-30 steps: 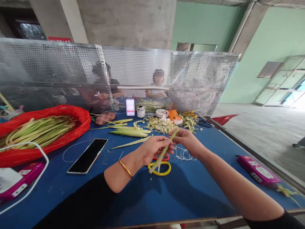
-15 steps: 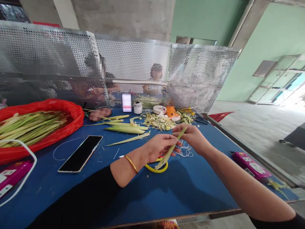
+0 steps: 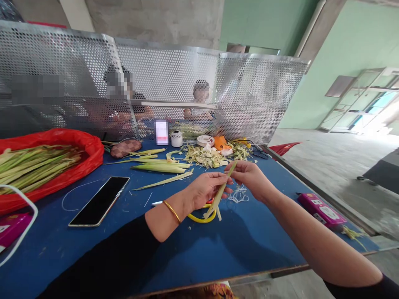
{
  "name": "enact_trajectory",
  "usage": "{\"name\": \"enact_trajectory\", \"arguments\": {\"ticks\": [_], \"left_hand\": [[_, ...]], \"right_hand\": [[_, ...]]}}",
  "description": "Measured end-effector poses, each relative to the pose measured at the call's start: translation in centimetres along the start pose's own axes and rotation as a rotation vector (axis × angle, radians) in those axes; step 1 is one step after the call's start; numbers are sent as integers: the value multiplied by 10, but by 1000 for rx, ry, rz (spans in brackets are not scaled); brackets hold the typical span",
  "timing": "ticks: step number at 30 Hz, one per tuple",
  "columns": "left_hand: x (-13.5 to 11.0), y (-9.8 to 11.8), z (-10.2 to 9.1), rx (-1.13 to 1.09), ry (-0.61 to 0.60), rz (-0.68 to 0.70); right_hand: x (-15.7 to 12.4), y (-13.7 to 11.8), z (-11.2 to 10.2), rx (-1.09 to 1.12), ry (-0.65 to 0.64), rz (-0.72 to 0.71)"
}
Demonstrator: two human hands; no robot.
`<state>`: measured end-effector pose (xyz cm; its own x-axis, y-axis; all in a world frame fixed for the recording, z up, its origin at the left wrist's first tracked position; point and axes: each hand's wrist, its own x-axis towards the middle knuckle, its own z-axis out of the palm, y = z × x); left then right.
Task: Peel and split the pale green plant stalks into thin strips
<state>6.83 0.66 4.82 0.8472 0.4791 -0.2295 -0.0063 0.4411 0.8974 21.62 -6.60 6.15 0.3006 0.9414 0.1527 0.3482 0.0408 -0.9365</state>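
A pale green strip of leaf [image 3: 219, 197] slants between my two hands above the blue table. My left hand [image 3: 208, 189], with a gold bangle [image 3: 171, 211] at the wrist, pinches it around the middle. At its upper end, the fingers of my right hand [image 3: 245, 171] close on it. The lower end of the strip is split and hangs over the yellow handle of a pair of scissors [image 3: 199, 219], partly hidden by my left hand. White string [image 3: 238, 194] lies tangled below my right hand.
A red bag [image 3: 100, 151] of long leaves stands at left, near a phone [image 3: 99, 202]. Loose leaves [image 3: 160, 167] and a pile of scraps [image 3: 204, 156] lie behind my hands. Purple boxes [image 3: 322, 211] sit at both sides. A perforated metal screen [image 3: 174, 66] closes the back; people sit behind it.
The lower end of the leaf strip has parted into two tails. Both hands keep their grip with little movement; the whole view has shifted slightly.
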Motion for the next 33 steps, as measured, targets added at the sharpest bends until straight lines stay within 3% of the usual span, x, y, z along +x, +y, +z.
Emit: {"name": "enact_trajectory", "arguments": {"ticks": [9, 13, 18, 25, 33], "left_hand": [[-4, -1, -24, 93, 278, -60], [-9, 2, -28, 98, 307, -79], [-12, 2, -27, 102, 308, -93], [-13, -2, -20, 133, 267, -134], [-7, 5, -4, 164, 217, -71]], "right_hand": [[-9, 59, -44, -455, 118, 17], [-25, 81, -52, -575, 109, 62], [-31, 94, -50, -646, 191, 39], [-20, 91, -36, -682, 172, -71], [-14, 49, -39, -571, 226, -146]]}}
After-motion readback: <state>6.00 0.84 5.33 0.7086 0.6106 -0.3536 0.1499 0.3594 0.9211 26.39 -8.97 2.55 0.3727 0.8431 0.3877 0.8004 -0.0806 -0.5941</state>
